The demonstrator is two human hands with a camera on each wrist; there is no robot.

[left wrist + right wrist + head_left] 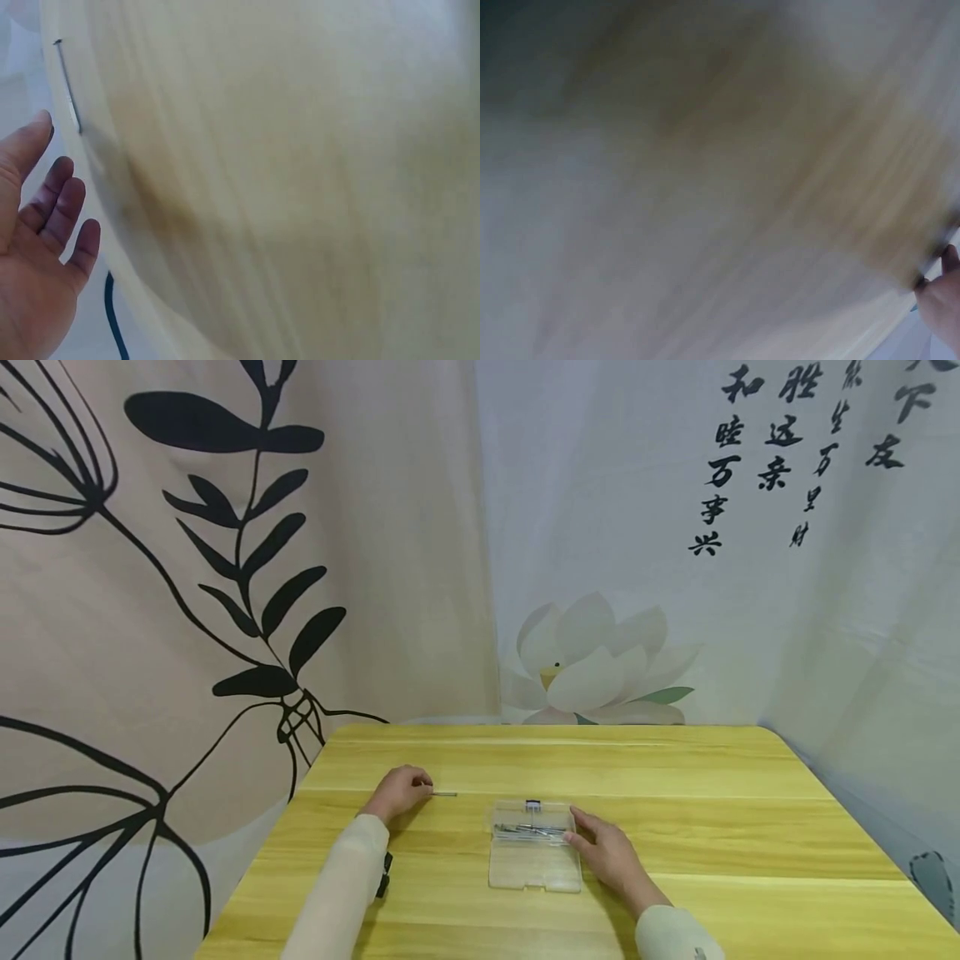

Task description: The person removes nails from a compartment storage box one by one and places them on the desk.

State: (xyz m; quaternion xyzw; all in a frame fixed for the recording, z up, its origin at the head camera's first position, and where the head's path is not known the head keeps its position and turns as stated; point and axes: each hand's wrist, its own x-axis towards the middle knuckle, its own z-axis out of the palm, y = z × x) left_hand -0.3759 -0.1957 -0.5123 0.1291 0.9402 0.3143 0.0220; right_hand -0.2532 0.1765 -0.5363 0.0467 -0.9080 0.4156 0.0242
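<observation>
On the yellow wooden table (675, 793), my left hand (408, 789) rests with its fingers loosely bent. A thin metal pin (445, 793) lies just beyond its fingertips. In the left wrist view that pin (68, 86) lies apart from my left hand (45, 217), whose fingers are relaxed and hold nothing. A clear plastic case (534, 860) lies open at the middle, with several thin metal rods (528, 831) in its far half. My right hand (596, 843) touches the case's right side with straight fingers. The right wrist view is blurred and shows only a bit of that hand (945, 300).
Printed cloth backdrops hang close behind the table and on both sides. The table's left edge (262, 860) runs close to my left forearm, which wears a dark strap (385, 874).
</observation>
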